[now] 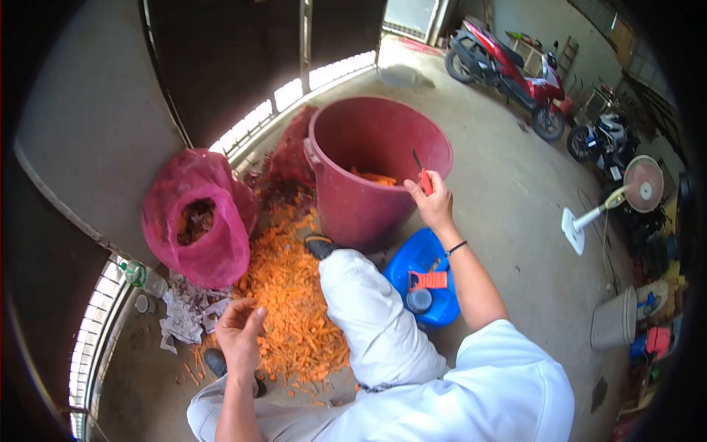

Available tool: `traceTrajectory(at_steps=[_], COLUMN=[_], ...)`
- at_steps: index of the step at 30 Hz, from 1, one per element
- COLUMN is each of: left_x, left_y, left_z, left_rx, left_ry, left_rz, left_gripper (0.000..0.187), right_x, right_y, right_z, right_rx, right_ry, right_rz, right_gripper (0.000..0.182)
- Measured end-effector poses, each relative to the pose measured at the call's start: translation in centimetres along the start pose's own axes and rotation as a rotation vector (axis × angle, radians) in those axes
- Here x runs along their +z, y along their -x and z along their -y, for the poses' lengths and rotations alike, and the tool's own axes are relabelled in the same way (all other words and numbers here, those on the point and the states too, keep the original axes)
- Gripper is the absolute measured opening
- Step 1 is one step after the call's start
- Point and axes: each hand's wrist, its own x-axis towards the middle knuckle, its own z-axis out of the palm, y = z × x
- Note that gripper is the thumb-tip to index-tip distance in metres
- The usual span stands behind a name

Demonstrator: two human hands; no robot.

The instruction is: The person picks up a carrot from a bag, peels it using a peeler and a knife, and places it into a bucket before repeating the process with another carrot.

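My right hand (434,202) is raised by the rim of a large dark-red tub (361,214), closed around the red handle of a small knife (425,180). The dark blade points up, over the tub's opening. Several long orange pieces (377,178), carrots by their look, lie inside the tub. Lower left, my left hand (239,335) hovers near the edge of a heap of orange peelings and cut bits (291,309) on the floor. Its fingers are loosely curved and apart, with nothing visible in them.
A pink mesh sack (221,254) stands left of the heap; a darker red sack (292,151) leans behind. Crumpled paper (184,309) and a plastic bottle (143,278) lie at left. A blue basin (398,269) holds an orange-red slotted tool (428,280). A fan (585,225) and scooter (508,70) stand right.
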Motion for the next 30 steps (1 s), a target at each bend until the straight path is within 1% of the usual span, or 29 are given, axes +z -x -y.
traceTrajectory(at_steps=[2, 3, 5, 6, 8, 9, 11, 12, 14, 15, 16, 17, 18, 19, 20, 21, 22, 23, 24, 25, 26, 27, 28, 29, 30], left_x=[0.0, -0.1, -0.5, -0.5, -0.5, -0.4, -0.3, -0.6, -1.2, -1.5, -1.7, -2.1, -2.5, -2.9, -3.1, -3.2, -3.5, -3.8, -4.2, -5.0, -5.7, -6.4, -7.2, -8.0, -8.7], left_y=[0.3, 0.3, 0.6, 0.7, 0.6, 0.6, 0.4, 0.3, -0.1, -0.3, -0.6, -0.9, -1.2, -1.4, -1.5, -1.6, -1.7, -1.6, -1.8, -2.1, -2.6, -3.4, -4.4, -5.8, -7.5], left_z=[-0.4, -0.5, -0.5, -0.5, -0.4, -0.3, 0.1, 0.3, 0.5, 0.5, 0.4, 0.5, 0.8, 1.2, 1.7, 1.4, 0.9, 0.2, -0.5, -0.4, -0.6, -1.0, -1.3, -1.5, -1.3], left_rx=[0.004, 0.002, 0.002, 0.001, -0.016, -0.019, -0.070, -0.074, -0.125, -0.112, -0.126, -0.119, -0.117, -0.124, -0.082, -0.039, -0.043, -0.095, -0.150, -0.081, -0.086, -0.112, -0.139, -0.201, -0.220], left_ry=[-0.007, -0.005, 0.005, 0.005, -0.031, -0.037, -0.054, -0.113, -0.159, -0.166, -0.205, -0.251, -0.294, -0.286, -0.364, -0.445, -0.444, -0.590, -0.736, -0.796, -0.795, -0.884, -0.972, -0.967, -1.006], left_rz=[-0.031, -0.027, -0.010, -0.013, 0.001, -0.007, 0.017, 0.003, 0.008, 0.005, -0.004, 0.014, 0.042, 0.020, 0.036, 0.056, 0.043, 0.072, 0.100, 0.137, 0.122, 0.204, 0.294, 0.338, 0.363], left_gripper=[0.017, 0.017, 0.018, 0.018, 0.019, 0.019, 0.020, 0.022, 0.025, 0.026, 0.027, 0.025, 0.023, 0.023, 0.025, 0.027, 0.027, 0.032, 0.037, 0.036, 0.036, 0.038, 0.039, 0.040, 0.040], right_x=[-1.6, -2.2, -2.7, -3.0, -3.6, -4.1, -3.7, -3.9, -4.6, -4.9, -5.2, -5.6, -5.2, -5.2, -5.2, -5.1, -5.1, -5.0, -4.5, -4.0, -3.5, -2.6, -1.6, -0.6, 0.4], right_y=[2.5, 3.8, 6.8, 8.0, 10.2, 10.9, 11.4, 11.7, 12.3, 12.8, 13.5, 14.2, 14.9, 15.5, 15.8, 15.7, 15.5, 15.2, 14.8, 14.6, 14.3, 13.1, 11.7, 10.2, 8.6], right_z=[-2.2, -3.9, -9.1, -10.8, -13.8, -15.0, -16.6, -15.9, -14.0, -13.3, -13.3, -12.4, -12.4, -12.8, -13.3, -13.3, -13.3, -13.2, -12.6, -12.1, -11.6, -10.0, -7.4, -4.1, -0.7], right_rx=[-0.163, -0.162, -0.207, -0.208, -0.163, -0.165, -0.223, -0.319, -0.395, -0.350, -0.258, -0.354, -0.377, -0.305, -0.230, -0.240, -0.144, -0.047, -0.061, 0.002, 0.067, 0.195, 0.193, 0.179, 0.164], right_ry=[0.059, 0.063, 0.306, 0.305, 0.556, 0.549, 0.532, 0.512, 0.474, 0.402, 0.453, 0.453, 0.445, 0.433, 0.422, 0.422, 0.447, 0.471, 0.466, 0.313, 0.162, -0.047, -0.048, -0.272, -0.490], right_rz=[0.115, 0.113, 0.400, 0.402, 0.588, 0.596, 0.541, 0.466, 0.475, 0.569, 0.707, 0.692, 0.710, 0.698, 0.682, 0.695, 0.799, 0.902, 0.911, 0.803, 0.695, 0.645, 0.655, 0.542, 0.424], right_gripper=[0.039, 0.039, 0.034, 0.034, 0.036, 0.036, 0.042, 0.047, 0.044, 0.046, 0.049, 0.048, 0.048, 0.046, 0.045, 0.045, 0.041, 0.036, 0.036, 0.030, 0.025, 0.016, 0.016, 0.016, 0.015])
